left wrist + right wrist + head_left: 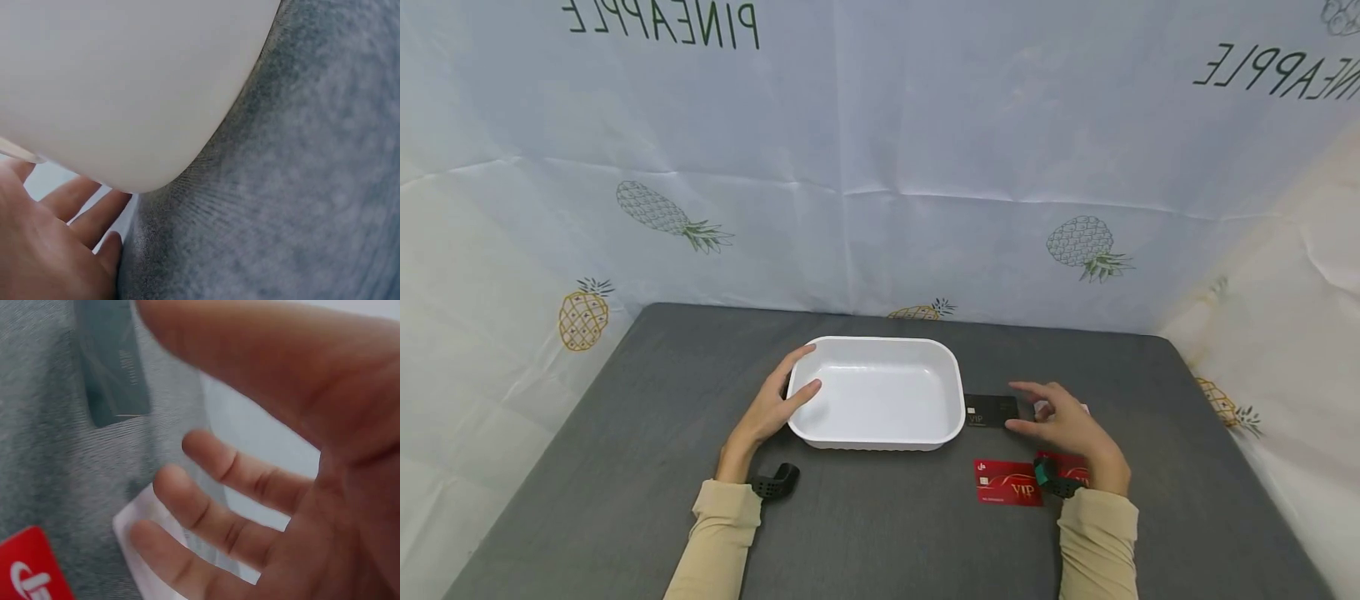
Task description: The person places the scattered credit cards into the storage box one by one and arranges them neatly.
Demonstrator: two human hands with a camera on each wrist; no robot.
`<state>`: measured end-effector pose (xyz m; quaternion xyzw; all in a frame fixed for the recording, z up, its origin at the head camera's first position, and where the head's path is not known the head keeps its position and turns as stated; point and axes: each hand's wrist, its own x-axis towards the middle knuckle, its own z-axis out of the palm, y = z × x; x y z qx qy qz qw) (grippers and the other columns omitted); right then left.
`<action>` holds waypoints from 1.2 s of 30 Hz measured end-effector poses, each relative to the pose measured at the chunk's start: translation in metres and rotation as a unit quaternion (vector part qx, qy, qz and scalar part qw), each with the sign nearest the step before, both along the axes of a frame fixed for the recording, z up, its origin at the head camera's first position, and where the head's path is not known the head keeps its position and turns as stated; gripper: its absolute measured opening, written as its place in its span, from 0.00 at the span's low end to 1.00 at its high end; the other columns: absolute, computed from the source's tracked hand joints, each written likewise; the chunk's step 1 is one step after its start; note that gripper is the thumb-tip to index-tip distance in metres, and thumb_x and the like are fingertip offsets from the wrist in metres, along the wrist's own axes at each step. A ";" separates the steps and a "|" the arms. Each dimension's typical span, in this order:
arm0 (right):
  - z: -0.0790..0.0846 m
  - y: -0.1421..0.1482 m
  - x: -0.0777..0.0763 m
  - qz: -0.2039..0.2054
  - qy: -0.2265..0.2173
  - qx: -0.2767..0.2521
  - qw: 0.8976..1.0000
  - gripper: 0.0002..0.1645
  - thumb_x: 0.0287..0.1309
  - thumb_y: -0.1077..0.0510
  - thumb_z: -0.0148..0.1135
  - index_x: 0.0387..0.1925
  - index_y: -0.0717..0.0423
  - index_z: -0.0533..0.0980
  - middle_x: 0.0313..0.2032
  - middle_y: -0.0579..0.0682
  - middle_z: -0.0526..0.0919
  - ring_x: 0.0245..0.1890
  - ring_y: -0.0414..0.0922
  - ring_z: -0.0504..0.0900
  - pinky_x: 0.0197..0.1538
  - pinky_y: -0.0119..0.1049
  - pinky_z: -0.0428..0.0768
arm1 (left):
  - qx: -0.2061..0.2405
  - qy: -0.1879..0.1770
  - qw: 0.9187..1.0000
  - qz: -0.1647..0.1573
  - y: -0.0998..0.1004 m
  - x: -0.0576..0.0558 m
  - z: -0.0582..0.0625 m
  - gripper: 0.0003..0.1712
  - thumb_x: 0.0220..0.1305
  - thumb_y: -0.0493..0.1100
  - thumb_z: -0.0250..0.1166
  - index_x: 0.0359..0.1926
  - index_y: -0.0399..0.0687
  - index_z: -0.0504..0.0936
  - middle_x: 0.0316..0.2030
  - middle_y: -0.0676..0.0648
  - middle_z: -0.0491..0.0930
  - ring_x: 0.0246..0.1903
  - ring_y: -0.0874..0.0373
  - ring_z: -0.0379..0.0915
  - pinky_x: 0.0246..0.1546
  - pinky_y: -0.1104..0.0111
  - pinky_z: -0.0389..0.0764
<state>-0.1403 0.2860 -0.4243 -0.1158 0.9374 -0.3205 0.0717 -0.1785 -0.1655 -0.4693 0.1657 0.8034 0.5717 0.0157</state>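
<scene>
My left hand [765, 410] holds the left end of a white rectangular tray [880, 445], its thumb over the rim. In the left wrist view, fingers [100, 219] reach along the outside of the tray wall. Right of the tray lies a black VIP card [985, 414], flat on the table. Over its right end hovers my right hand [1063, 421], thumb and forefinger spread apart. The right wrist view shows nothing between those fingers, with the thumb near the black card [115, 369]. A pale card [140, 540] lies under the other fingers, mostly hidden in the head view.
Closer to me lie two red VIP cards, one [1000, 483] in plain sight and another [1072, 467] partly covered by the right wrist's band [1058, 481]. The dark grey table [895, 533] meets a pineapple-printed white cloth [925, 133] at the back and sides.
</scene>
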 end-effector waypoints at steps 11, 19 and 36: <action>-0.008 -0.003 -0.004 -0.035 -0.073 0.036 0.996 0.46 0.54 0.50 0.78 0.69 0.64 0.69 0.46 0.63 0.71 0.43 0.52 0.71 0.41 0.41 0.78 | 0.018 -0.008 1.000 -0.015 0.000 0.000 -0.001 0.38 0.73 0.41 0.60 0.79 0.49 0.58 0.73 0.33 0.63 0.60 0.42 0.71 0.55 0.55 0.77; -0.009 -0.006 -0.004 -0.048 -0.080 0.037 0.995 0.39 0.57 0.52 0.75 0.67 0.61 0.72 0.46 0.63 0.70 0.44 0.52 0.70 0.40 0.42 0.77 | 0.021 -0.010 1.000 -0.016 0.000 -0.001 -0.002 0.37 0.73 0.41 0.59 0.79 0.49 0.58 0.73 0.34 0.63 0.61 0.44 0.69 0.56 0.56 0.76; -0.009 -0.008 -0.006 -0.035 -0.052 -0.040 0.997 0.34 0.53 0.63 0.77 0.56 0.63 0.67 0.49 0.65 0.70 0.44 0.53 0.74 0.46 0.46 0.78 | 0.022 -0.012 1.000 -0.013 0.001 -0.001 -0.002 0.37 0.73 0.42 0.59 0.79 0.49 0.58 0.75 0.34 0.60 0.66 0.37 0.67 0.60 0.47 0.72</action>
